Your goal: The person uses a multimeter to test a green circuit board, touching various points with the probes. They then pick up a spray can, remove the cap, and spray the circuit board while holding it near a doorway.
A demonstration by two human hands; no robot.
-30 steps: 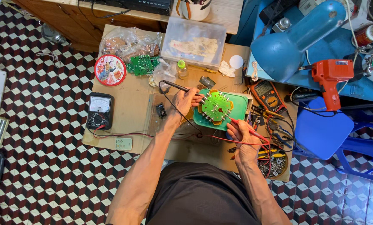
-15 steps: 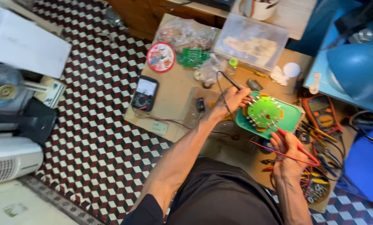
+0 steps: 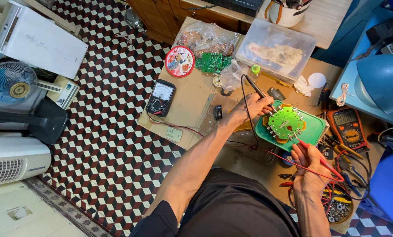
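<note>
From above, we see an analog multimeter [image 3: 160, 98] lying at the left of our cardboard work surface [image 3: 192, 94]. Our left hand [image 3: 254, 106] pinches a black probe [image 3: 254, 87] against a green circuit board [image 3: 285, 123], which sits on a green tray [image 3: 314, 130]. Our right hand [image 3: 308, 164] grips a red probe [image 3: 316, 157] touching the board's lower right edge.

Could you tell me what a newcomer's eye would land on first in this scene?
The bright green circuit board on its green tray, right of centre, where the left hand holds a black probe and the right hand a red probe. Next, the black analog meter lying left of the hands, and the red round tin above it.
</note>
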